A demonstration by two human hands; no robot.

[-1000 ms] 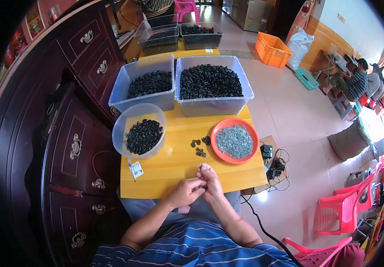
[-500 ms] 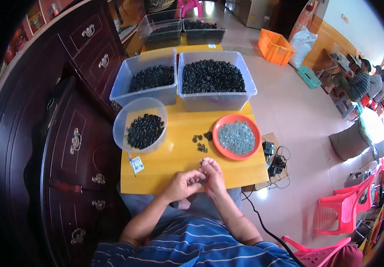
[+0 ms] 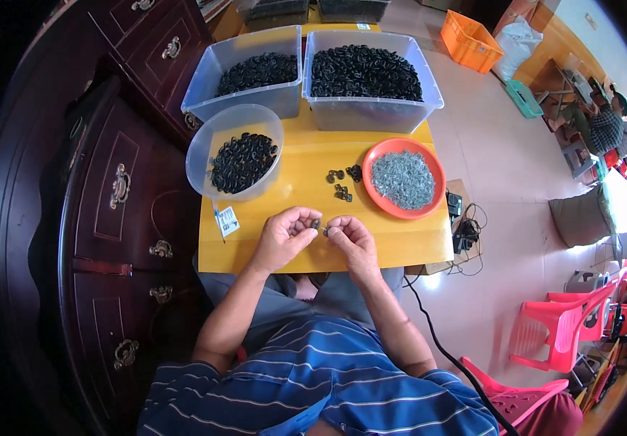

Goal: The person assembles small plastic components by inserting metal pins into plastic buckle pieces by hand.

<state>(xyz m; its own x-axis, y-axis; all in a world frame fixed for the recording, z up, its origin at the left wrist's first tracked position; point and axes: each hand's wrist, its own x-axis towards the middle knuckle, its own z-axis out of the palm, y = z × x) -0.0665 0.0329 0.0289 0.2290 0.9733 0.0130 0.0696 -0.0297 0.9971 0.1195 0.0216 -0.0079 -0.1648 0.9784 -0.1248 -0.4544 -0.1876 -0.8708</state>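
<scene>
Above the table's near edge my left hand pinches a small dark ring-like part between thumb and fingers. Close beside it, my right hand is pinched on a tiny shiny piece; its kind is too small to make out. Several dark, partly brownish small parts lie in a loose group on the table, beyond my hands. To their right a red-orange plate holds a heap of small clear or silvery pieces. A round translucent tub at the left contains black ring-like parts.
Two large clear bins of black parts stand at the table's far side. A pen and white label lie at the left. Dark drawers flank the table. A black cable and pink chairs are at the right.
My hands have drawn apart, now meeting only near the fingertips with a small piece in each. The view has tilted, so the table sits higher in the picture.
</scene>
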